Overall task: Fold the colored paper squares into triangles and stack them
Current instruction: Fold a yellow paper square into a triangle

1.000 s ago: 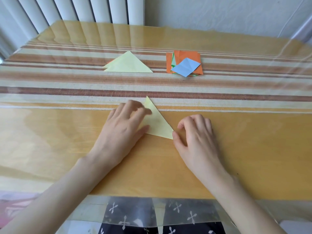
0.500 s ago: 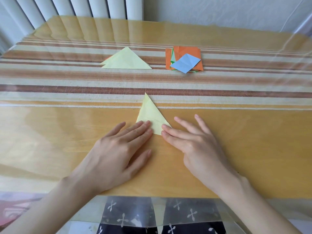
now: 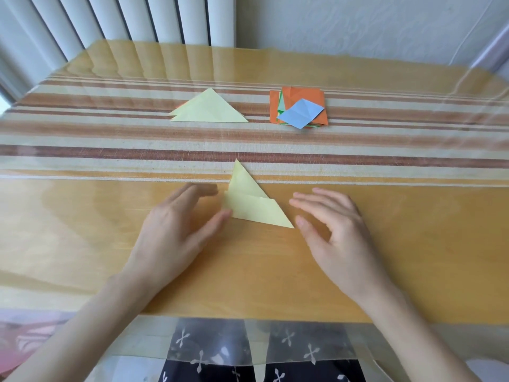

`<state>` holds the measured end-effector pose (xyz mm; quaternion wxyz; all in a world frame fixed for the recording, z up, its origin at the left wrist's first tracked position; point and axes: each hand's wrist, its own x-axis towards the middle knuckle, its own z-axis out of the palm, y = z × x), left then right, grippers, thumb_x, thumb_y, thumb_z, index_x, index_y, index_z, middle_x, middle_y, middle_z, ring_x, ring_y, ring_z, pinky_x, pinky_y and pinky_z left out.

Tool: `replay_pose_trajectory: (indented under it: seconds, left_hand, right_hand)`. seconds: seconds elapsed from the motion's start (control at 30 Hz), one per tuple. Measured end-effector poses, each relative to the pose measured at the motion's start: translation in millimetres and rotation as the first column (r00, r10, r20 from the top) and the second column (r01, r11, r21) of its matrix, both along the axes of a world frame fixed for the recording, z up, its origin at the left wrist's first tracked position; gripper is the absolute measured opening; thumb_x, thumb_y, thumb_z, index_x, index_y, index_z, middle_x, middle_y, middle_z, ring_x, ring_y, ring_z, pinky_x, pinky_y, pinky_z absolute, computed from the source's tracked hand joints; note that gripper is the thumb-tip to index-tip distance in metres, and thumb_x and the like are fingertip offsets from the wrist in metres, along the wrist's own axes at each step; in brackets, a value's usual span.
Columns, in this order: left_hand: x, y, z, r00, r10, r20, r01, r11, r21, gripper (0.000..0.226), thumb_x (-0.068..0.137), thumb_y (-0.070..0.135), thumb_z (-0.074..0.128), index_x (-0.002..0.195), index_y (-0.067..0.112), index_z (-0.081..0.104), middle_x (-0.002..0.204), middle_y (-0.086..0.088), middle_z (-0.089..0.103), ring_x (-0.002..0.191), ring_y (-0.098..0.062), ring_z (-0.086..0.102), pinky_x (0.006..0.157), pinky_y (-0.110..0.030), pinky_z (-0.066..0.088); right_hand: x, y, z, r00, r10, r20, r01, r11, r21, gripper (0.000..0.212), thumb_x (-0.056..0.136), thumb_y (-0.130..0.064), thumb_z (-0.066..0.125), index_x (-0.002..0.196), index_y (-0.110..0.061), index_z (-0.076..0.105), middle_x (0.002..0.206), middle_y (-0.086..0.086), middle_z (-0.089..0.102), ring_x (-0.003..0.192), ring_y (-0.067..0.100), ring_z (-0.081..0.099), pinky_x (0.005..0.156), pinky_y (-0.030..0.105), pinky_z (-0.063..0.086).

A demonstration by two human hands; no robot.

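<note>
Yellow triangle (image 3: 254,206); left fingertips (image 3: 212,189) blurred

table (image 3: 413,257): glossy clear cover over orange-and-striped cloth, daylight glare across it | radiator (image 3: 154,20): white ribbed, behind far left edge | wall (image 3: 358,26): pale, faintly patterned, far right | right corner (image 3: 493,51): possibly a curtain, unclear

Domestic room, prob. home, striped tablecloth (image 3: 110,139) under clear plastic cover, white radiator (image 3: 154,20) behind, textured wall (image 3: 358,26).
</note>
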<state>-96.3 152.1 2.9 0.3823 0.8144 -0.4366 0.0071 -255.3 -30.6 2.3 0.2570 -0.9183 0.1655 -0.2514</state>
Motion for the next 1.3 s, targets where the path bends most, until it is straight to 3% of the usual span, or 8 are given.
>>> replay_pose_trajectory:
  seconds: [0.1, 0.17, 0.4, 0.57, 0.83, 0.97, 1.17, 1.3]
  left_hand:
    - [8.9, -6.2, -5.0, 0.988, -0.108, -0.106, 0.12, 0.987, 0.111, 0.082, 0.07, 0.071, 0.053, 0.139, 0.027, 0.042, 0.139, 0.021, 0.039, 0.127, 0.0, 0.039, 0.104, -0.02, 0.031]
    - [11.3, -7.4, -5.5, 0.982, -0.144, -0.122, 0.16, 0.979, 0.128, 0.074, 0.071, 0.069, 0.054, 0.135, 0.033, 0.043, 0.142, 0.021, 0.039, 0.13, -0.005, 0.039, 0.108, -0.033, 0.033]
    - [5.9, 4.2, -4.8, 0.979, -0.205, -0.018, 0.204, 0.979, -0.013, 0.008, 0.083, 0.042, 0.052, 0.088, 0.037, 0.053, 0.11, 0.023, 0.057, 0.099, -0.001, 0.057, 0.077, -0.034, 0.046]
    - [4.5, 23.0, -8.3, 0.971, -0.235, 0.031, 0.233, 0.97, 0.067, 0.018, 0.086, 0.047, 0.053, 0.089, 0.036, 0.067, 0.117, 0.023, 0.06, 0.1, -0.008, 0.061, 0.079, -0.04, 0.053]
    - [5.1, 27.7, -11.7, 0.953, -0.22, 0.207, 0.206, 0.975, 0.09, 0.036, 0.089, 0.053, 0.049, 0.092, 0.03, 0.077, 0.096, 0.013, 0.048, 0.085, -0.014, 0.052, 0.072, -0.029, 0.045]
    - [4.1, 27.1, -13.6, 0.946, -0.226, 0.231, 0.212, 0.974, 0.086, 0.035, 0.09, 0.051, 0.051, 0.09, 0.027, 0.077, 0.098, 0.013, 0.053, 0.087, -0.012, 0.053, 0.072, -0.033, 0.048]
    - [7.3, 23.0, -14.9, 0.95, -0.278, 0.14, 0.263, 0.958, 0.113, 0.034, 0.088, 0.056, 0.05, 0.087, 0.026, 0.065, 0.124, 0.02, 0.06, 0.118, -0.002, 0.051, 0.094, -0.033, 0.045]
    - [7.8, 17.7, -12.2, 0.954, -0.27, 0.128, 0.252, 0.957, 0.143, 0.035, 0.086, 0.064, 0.048, 0.088, 0.03, 0.058, 0.118, 0.023, 0.061, 0.11, 0.003, 0.051, 0.093, -0.022, 0.04]
  right_hand:
    - [10.1, 5.7, -2.3, 0.993, -0.022, -0.118, 0.029, 0.998, 0.054, 0.037, 0.083, -0.035, 0.07, 0.113, -0.013, 0.068, 0.127, -0.005, 0.057, 0.126, 0.013, 0.034, 0.105, 0.018, 0.02]
    - [13.9, 9.2, -5.8, 0.995, 0.0, -0.098, 0.007, 0.997, 0.077, 0.028, 0.08, -0.022, 0.076, 0.107, -0.015, 0.069, 0.124, -0.005, 0.057, 0.125, 0.013, 0.033, 0.104, 0.016, 0.02]
    - [9.2, 11.8, -7.6, 0.99, 0.136, -0.028, -0.136, 0.991, 0.016, 0.012, 0.083, -0.015, 0.062, 0.091, -0.017, 0.071, 0.109, -0.007, 0.062, 0.123, 0.013, 0.041, 0.109, 0.032, 0.026]
    - [4.5, 14.2, -1.8, 0.98, 0.183, -0.073, -0.178, 0.982, 0.068, 0.043, 0.081, -0.033, 0.034, 0.093, -0.022, 0.074, 0.11, -0.016, 0.064, 0.123, 0.001, 0.04, 0.115, 0.027, 0.007]
    - [30.5, 5.4, -0.1, 0.979, 0.173, -0.105, -0.169, 0.985, 0.041, 0.043, 0.078, -0.037, 0.072, 0.113, -0.014, 0.064, 0.107, -0.004, 0.059, 0.107, 0.016, 0.045, 0.095, 0.026, 0.033]
    - [40.7, 9.4, -4.0, 0.985, 0.132, -0.114, -0.148, 0.977, -0.151, 0.049, 0.079, -0.05, 0.056, 0.108, -0.013, 0.066, 0.097, -0.002, 0.063, 0.097, 0.018, 0.047, 0.089, 0.029, 0.034]
    - [35.3, 6.9, 2.2, 0.999, -0.034, -0.02, 0.033, 0.999, -0.041, 0.036, 0.092, -0.02, 0.058, 0.126, -0.01, 0.057, 0.107, 0.008, 0.064, 0.103, 0.026, 0.054, 0.089, 0.034, 0.041]
    - [34.5, -4.1, -1.8, 0.999, -0.041, -0.002, 0.04, 0.989, -0.144, 0.07, 0.081, -0.006, 0.072, 0.142, -0.007, 0.038, 0.13, 0.011, 0.053, 0.12, 0.026, 0.041, 0.101, 0.038, 0.036]
